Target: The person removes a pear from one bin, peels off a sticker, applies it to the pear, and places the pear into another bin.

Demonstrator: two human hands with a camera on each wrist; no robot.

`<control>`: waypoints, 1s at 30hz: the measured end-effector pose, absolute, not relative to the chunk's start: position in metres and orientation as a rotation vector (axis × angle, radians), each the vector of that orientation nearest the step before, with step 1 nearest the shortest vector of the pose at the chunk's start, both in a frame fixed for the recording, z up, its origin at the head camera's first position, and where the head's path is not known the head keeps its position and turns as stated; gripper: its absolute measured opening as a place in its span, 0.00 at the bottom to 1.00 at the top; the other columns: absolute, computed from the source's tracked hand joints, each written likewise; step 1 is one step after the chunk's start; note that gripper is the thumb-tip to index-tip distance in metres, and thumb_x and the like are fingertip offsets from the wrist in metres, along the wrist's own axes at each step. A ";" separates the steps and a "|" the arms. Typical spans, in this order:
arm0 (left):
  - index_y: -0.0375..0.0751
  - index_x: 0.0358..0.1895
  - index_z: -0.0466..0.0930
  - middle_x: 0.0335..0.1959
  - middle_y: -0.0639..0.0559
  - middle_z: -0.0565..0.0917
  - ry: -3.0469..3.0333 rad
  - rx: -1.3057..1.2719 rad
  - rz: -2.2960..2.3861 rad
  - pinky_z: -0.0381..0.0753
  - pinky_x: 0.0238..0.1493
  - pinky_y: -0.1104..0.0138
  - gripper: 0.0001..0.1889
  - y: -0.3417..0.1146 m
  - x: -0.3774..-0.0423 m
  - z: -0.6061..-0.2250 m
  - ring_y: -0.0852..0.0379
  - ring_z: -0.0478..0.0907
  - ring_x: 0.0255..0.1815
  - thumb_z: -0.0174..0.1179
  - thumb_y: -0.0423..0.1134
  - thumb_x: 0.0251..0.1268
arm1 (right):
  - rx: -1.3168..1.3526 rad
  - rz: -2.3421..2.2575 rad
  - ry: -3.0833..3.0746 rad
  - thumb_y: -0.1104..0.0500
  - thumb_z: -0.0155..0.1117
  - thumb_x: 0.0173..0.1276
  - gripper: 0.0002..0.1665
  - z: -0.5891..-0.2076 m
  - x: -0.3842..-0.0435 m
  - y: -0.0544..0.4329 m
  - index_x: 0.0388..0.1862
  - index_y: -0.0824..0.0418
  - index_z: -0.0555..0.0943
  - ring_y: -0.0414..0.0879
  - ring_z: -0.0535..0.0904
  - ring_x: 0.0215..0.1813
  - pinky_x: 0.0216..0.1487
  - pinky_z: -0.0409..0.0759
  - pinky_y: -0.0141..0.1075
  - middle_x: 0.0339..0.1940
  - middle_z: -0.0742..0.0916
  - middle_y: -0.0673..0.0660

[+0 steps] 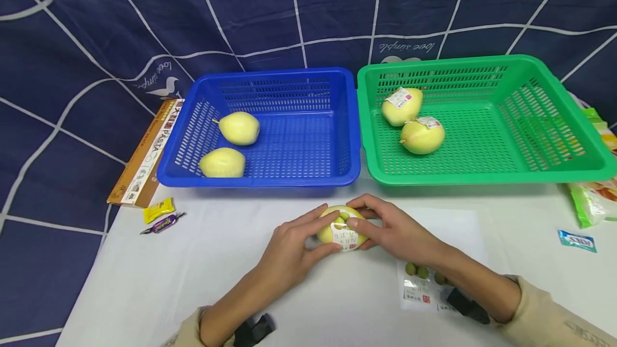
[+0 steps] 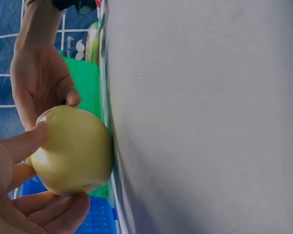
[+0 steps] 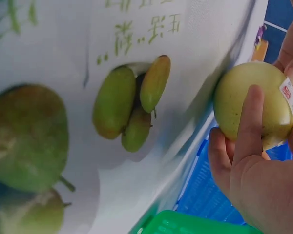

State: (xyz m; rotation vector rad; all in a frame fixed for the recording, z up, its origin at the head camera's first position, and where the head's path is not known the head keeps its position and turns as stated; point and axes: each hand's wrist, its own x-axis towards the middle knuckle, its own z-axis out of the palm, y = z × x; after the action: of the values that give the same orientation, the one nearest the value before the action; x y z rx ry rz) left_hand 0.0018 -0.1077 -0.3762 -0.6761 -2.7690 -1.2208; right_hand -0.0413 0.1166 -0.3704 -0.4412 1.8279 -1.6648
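A yellow-green pear (image 1: 325,234) is held between both hands over the white table, in the middle of the head view. A white label (image 1: 346,237) printed with green fruit lies across its top. My left hand (image 1: 289,250) grips the pear from the left, with fingers and thumb spread round it. From the other side my right hand (image 1: 400,232) holds it, the thumb on the label and fingers behind the fruit. Right of the pear, partly under the right forearm, lies a label sheet (image 1: 450,224). Its printed green fruit (image 3: 112,105) fills much of the right wrist view.
A blue basket (image 1: 260,181) at the back left contains two unlabelled pears (image 1: 239,128). Beside it, a green basket (image 1: 491,176) contains two labelled pears (image 1: 423,138). A pasta box (image 1: 147,157), two small wrapped sweets (image 1: 159,210), a blue-white packet (image 1: 577,241) and a bag (image 1: 595,200) lie around the edges.
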 end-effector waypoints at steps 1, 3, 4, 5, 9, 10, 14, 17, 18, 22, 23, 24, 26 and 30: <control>0.45 0.62 0.80 0.62 0.39 0.77 -2.769 -0.689 -1.217 0.79 0.56 0.59 0.30 -0.108 0.002 -0.376 0.51 0.76 0.61 0.76 0.40 0.52 | -0.455 -1.662 1.826 0.60 0.53 0.78 0.18 -0.370 -0.041 0.117 0.62 0.67 0.71 0.57 0.81 0.49 0.44 0.85 0.48 0.55 0.79 0.65; 0.44 0.63 0.79 0.63 0.37 0.76 -2.769 -0.721 -1.183 0.79 0.55 0.59 0.31 -0.109 0.001 -0.377 0.49 0.76 0.61 0.75 0.40 0.53 | -0.478 -1.653 1.822 0.60 0.52 0.79 0.19 -0.371 -0.042 0.118 0.64 0.66 0.71 0.57 0.81 0.49 0.45 0.85 0.47 0.56 0.79 0.65; 0.44 0.64 0.78 0.63 0.37 0.76 -2.769 -0.738 -1.157 0.79 0.55 0.59 0.31 -0.109 0.001 -0.376 0.48 0.76 0.61 0.75 0.41 0.54 | -0.483 -1.650 1.818 0.61 0.51 0.79 0.19 -0.371 -0.042 0.119 0.65 0.67 0.70 0.57 0.81 0.49 0.46 0.85 0.47 0.56 0.78 0.65; 0.44 0.65 0.77 0.63 0.36 0.76 -2.770 -0.753 -1.125 0.79 0.55 0.59 0.31 -0.109 0.001 -0.377 0.48 0.76 0.60 0.74 0.42 0.55 | -0.489 -1.649 1.810 0.61 0.50 0.80 0.20 -0.371 -0.043 0.120 0.66 0.68 0.69 0.56 0.82 0.48 0.46 0.84 0.47 0.56 0.78 0.65; 0.48 0.69 0.74 0.63 0.34 0.75 -2.783 -0.814 -0.991 0.80 0.54 0.58 0.31 -0.110 0.001 -0.377 0.45 0.78 0.59 0.70 0.44 0.61 | -0.498 -1.645 1.784 0.65 0.45 0.80 0.24 -0.371 -0.043 0.123 0.71 0.72 0.64 0.55 0.82 0.47 0.49 0.83 0.44 0.57 0.77 0.67; 0.49 0.69 0.73 0.63 0.34 0.75 -2.786 -0.826 -0.965 0.81 0.54 0.57 0.31 -0.110 0.001 -0.377 0.44 0.78 0.58 0.69 0.45 0.62 | -0.499 -1.645 1.783 0.65 0.45 0.80 0.24 -0.371 -0.042 0.124 0.72 0.72 0.63 0.55 0.82 0.48 0.50 0.83 0.44 0.58 0.77 0.68; 0.48 0.69 0.73 0.63 0.34 0.75 -2.781 -0.855 -0.961 0.80 0.55 0.56 0.30 -0.114 -0.001 -0.379 0.43 0.77 0.59 0.68 0.45 0.63 | -0.554 -1.577 1.908 0.59 0.57 0.77 0.30 -0.372 -0.041 0.123 0.73 0.67 0.65 0.52 0.79 0.49 0.49 0.83 0.39 0.62 0.77 0.63; 0.46 0.69 0.73 0.64 0.35 0.74 -2.775 -0.863 -1.003 0.79 0.56 0.56 0.31 -0.116 -0.004 -0.381 0.44 0.76 0.61 0.69 0.45 0.62 | -0.631 -1.514 2.041 0.56 0.67 0.70 0.35 -0.373 -0.040 0.122 0.72 0.62 0.68 0.51 0.76 0.53 0.48 0.82 0.37 0.64 0.77 0.57; 0.46 0.69 0.72 0.65 0.35 0.74 -2.780 -0.864 -1.012 0.79 0.56 0.56 0.32 -0.117 -0.005 -0.381 0.44 0.75 0.61 0.68 0.45 0.62 | -0.660 -1.498 2.079 0.56 0.69 0.68 0.36 -0.374 -0.039 0.121 0.72 0.61 0.69 0.51 0.74 0.54 0.49 0.81 0.36 0.64 0.77 0.56; 0.45 0.69 0.72 0.65 0.36 0.74 -2.804 -0.870 -1.019 0.78 0.56 0.57 0.32 -0.117 -0.007 -0.380 0.45 0.75 0.62 0.69 0.46 0.62 | -0.708 -1.461 2.143 0.58 0.70 0.67 0.38 -0.375 -0.038 0.121 0.73 0.63 0.67 0.49 0.73 0.60 0.57 0.78 0.37 0.68 0.76 0.54; 0.45 0.69 0.72 0.65 0.36 0.74 -2.813 -0.863 -1.025 0.79 0.56 0.57 0.32 -0.117 -0.007 -0.379 0.46 0.75 0.62 0.69 0.47 0.62 | -0.714 -1.449 2.151 0.58 0.69 0.67 0.39 -0.375 -0.038 0.121 0.74 0.63 0.66 0.49 0.72 0.61 0.58 0.77 0.37 0.68 0.75 0.55; 0.45 0.69 0.73 0.64 0.36 0.74 -2.818 -0.850 -1.032 0.79 0.56 0.57 0.32 -0.116 -0.007 -0.378 0.46 0.76 0.61 0.69 0.49 0.62 | -0.719 -1.442 2.151 0.59 0.69 0.67 0.39 -0.375 -0.038 0.121 0.74 0.64 0.65 0.49 0.72 0.62 0.59 0.76 0.37 0.69 0.75 0.55; 0.44 0.66 0.76 0.62 0.35 0.76 -2.801 -0.818 -1.056 0.79 0.56 0.57 0.32 -0.114 -0.007 -0.378 0.46 0.77 0.60 0.71 0.51 0.59 | -0.720 -1.423 2.157 0.59 0.68 0.68 0.40 -0.375 -0.038 0.121 0.75 0.65 0.63 0.49 0.70 0.65 0.63 0.74 0.41 0.70 0.73 0.56; 0.42 0.61 0.80 0.57 0.34 0.79 -2.739 -0.752 -1.097 0.80 0.54 0.55 0.31 -0.109 -0.007 -0.377 0.45 0.79 0.56 0.73 0.52 0.56 | -0.709 -1.415 2.153 0.59 0.68 0.68 0.41 -0.374 -0.036 0.121 0.75 0.67 0.62 0.51 0.68 0.69 0.65 0.71 0.44 0.72 0.72 0.58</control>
State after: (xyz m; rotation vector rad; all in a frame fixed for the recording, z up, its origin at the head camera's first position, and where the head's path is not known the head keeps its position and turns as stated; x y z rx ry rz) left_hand -0.0073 -0.1088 -0.3770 -0.7519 -2.7394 -1.0966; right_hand -0.0364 0.1206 -0.3736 -0.7088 2.1530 -1.4147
